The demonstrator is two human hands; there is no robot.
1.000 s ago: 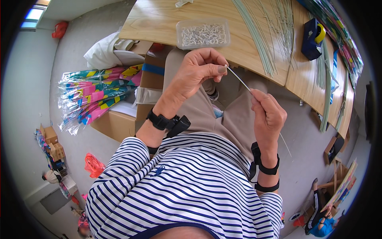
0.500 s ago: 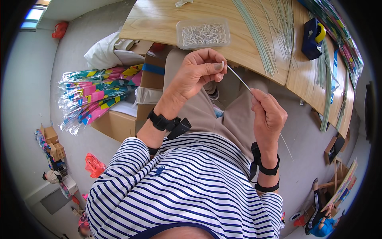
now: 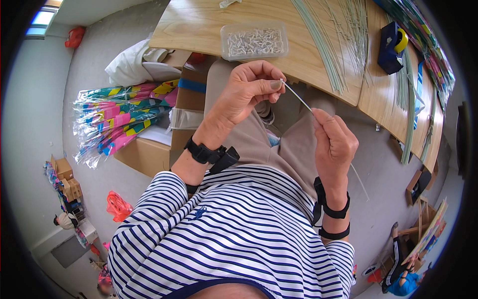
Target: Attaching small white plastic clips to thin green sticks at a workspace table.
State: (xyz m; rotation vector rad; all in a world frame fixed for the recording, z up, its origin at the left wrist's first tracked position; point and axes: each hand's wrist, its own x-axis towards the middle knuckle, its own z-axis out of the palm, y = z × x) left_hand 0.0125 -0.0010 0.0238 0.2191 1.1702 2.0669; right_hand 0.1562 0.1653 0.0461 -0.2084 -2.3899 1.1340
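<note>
Head view: the left hand (image 3: 247, 92), half-curled, pinches a small white piece (image 3: 282, 81) at the upper end of a thin pale rod (image 3: 298, 96); the right hand (image 3: 336, 140), angled toward it, grasps the slanting rod lower, above the lap (image 3: 298, 144).

Table (image 3: 189, 25): bare wood from its left corner to the plastic tub (image 3: 254, 41), good lane in from that side. Tub sits on the near edge; left hand (image 3: 256, 84) is just off that edge and blocks the straight approach. Bare strip between tub and thin green sticks (image 3: 322, 47) narrows toward the far edge. Thin rod (image 3: 298, 94) bridges left hand to right hand (image 3: 336, 137), fencing the gap there; its tail trails past the right wrist. Tape dispenser (image 3: 388, 50) obstructs right of the seam. Under near edge: too dark to judge clearance.
</note>
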